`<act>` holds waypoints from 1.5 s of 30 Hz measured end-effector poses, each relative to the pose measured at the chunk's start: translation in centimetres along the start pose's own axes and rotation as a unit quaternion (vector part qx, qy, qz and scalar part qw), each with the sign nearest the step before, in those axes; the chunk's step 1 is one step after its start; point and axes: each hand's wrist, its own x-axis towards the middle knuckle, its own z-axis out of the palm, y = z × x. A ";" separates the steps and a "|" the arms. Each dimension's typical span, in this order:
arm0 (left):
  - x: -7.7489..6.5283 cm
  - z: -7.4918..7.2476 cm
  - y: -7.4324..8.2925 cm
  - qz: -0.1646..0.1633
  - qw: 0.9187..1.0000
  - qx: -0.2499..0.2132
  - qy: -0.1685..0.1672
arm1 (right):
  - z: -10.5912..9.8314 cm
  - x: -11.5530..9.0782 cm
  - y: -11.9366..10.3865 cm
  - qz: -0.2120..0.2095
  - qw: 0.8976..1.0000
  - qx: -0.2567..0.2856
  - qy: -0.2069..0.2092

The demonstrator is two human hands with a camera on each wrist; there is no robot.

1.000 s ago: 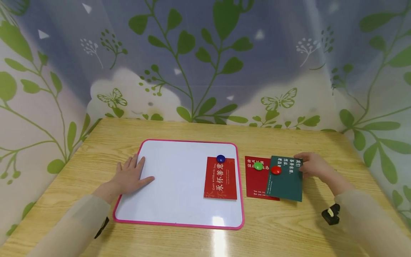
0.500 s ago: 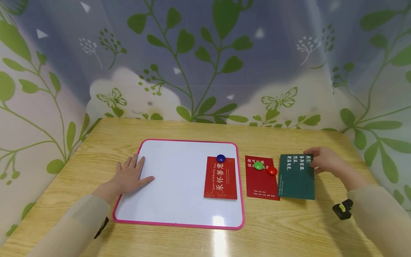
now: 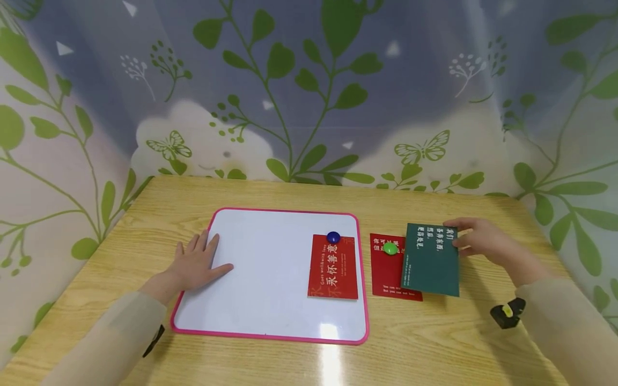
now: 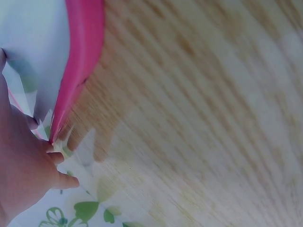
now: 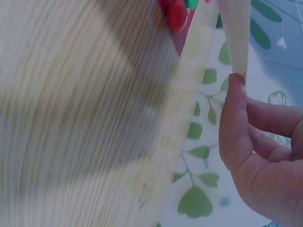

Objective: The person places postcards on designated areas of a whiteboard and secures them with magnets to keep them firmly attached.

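Right hand (image 3: 478, 242) pinches green card (image 3: 431, 259) by its edge.
Left hand (image 3: 199, 264), fingers flat, steadies whiteboard (image 3: 270, 279); card probably lifted; keep it clear of the green magnet (image 3: 390, 249).

— What carried it all?
— A light wooden bench (image 3: 270, 193). A pink-framed whiteboard (image 3: 260, 268) lay flat on it, under the left grip (image 3: 198, 264).
— And by the other grip?
— A red card (image 3: 388, 271) lay on the wood just left of the right grip (image 3: 478, 240), with a green card (image 3: 431, 260) partly overlapping it, pinched by that grip.
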 end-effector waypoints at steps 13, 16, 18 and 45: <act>0.1 0.0 -0.1 -0.001 1.000 0.000 -0.001 | 3.7 1.5 -3.9 -0.046 0.997 0.062 -0.028; 0.1 0.0 -0.1 0.000 1.000 0.002 0.001 | 4.9 1.9 -5.0 -0.049 0.995 0.078 -0.034; 0.1 0.0 -0.1 0.000 1.000 0.003 0.000 | 5.7 2.3 -5.8 -0.046 0.994 0.090 -0.035; 0.3 0.2 -0.2 -0.004 1.000 0.003 -0.002 | 16.8 7.7 -14.5 -0.019 0.983 0.181 -0.028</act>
